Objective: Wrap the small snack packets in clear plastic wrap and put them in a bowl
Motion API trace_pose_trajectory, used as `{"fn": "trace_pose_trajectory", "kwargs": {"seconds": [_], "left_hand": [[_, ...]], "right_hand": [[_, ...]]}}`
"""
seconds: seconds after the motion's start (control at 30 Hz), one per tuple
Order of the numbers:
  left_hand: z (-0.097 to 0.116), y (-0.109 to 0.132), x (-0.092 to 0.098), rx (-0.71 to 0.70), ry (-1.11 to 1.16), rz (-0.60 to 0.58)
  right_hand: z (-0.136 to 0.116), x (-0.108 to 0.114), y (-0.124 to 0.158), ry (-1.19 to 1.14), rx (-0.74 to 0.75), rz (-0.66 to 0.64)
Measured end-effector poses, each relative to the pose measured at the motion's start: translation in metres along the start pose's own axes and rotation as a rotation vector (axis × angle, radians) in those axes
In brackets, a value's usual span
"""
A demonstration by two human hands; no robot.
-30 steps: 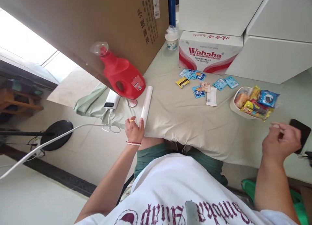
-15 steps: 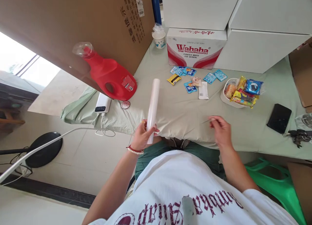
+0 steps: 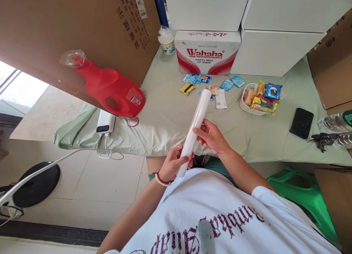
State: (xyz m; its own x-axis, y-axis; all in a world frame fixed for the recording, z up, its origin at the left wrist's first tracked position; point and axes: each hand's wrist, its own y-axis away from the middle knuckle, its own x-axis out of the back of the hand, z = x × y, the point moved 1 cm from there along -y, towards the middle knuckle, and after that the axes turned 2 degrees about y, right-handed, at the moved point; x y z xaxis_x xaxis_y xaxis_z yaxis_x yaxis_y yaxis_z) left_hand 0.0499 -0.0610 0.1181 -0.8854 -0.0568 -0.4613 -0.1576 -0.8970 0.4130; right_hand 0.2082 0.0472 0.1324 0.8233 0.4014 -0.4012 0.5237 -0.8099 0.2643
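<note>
White roll (image 3: 198, 114) is in both hands, spanning the near edge of the tabletop (image 3: 165, 125), far end at 1 o'clock. Left hand (image 3: 173, 162) grips the near end; right hand (image 3: 209, 136) pinches it mid-length, thumb on top. Main risk: surface looks slick, so if both grips loosen it likely slides out toward 7 o'clock, onto lap or floor (image 3: 115, 177). Second: dipping the far end could sweep the white packet (image 3: 220, 100) at 1 o'clock. Snack bowl (image 3: 246, 106) at 2, red jug (image 3: 107, 89) at 10: only a wide swing hits those.
</note>
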Motion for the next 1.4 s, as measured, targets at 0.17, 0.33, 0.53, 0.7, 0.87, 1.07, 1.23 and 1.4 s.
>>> {"fn": "trace_pose_trajectory", "kwargs": {"seconds": [0.17,0.33,0.53,0.7,0.87,1.07,1.23,1.4], "left_hand": [[0.003,0.003,-0.003,0.075,0.047,-0.142],[0.004,0.004,-0.011,0.283,0.156,-0.309],[-0.008,-0.006,-0.021,-0.086,-0.364,0.128],[-0.012,-0.006,-0.02,-0.099,-0.39,0.055],[-0.012,-0.003,-0.016,-0.039,-0.279,-0.047],[-0.015,-0.004,-0.016,-0.002,-0.223,-0.073],[-0.017,-0.006,-0.018,-0.152,-0.592,0.148],[-0.022,-0.006,-0.016,-0.187,-0.683,0.184]], "right_hand": [[0.003,0.013,0.009,-0.061,0.004,-0.043],[0.001,0.023,0.014,-0.104,0.004,-0.098],[0.011,0.017,0.004,0.006,-0.05,0.093],[0.02,0.02,0.006,0.067,-0.061,0.085],[0.02,0.035,0.014,0.058,-0.02,-0.074],[0.013,0.041,0.022,-0.017,-0.035,-0.145],[0.019,0.032,0.018,0.045,-0.025,-0.027],[0.028,0.023,0.012,0.218,-0.036,0.07]]}}
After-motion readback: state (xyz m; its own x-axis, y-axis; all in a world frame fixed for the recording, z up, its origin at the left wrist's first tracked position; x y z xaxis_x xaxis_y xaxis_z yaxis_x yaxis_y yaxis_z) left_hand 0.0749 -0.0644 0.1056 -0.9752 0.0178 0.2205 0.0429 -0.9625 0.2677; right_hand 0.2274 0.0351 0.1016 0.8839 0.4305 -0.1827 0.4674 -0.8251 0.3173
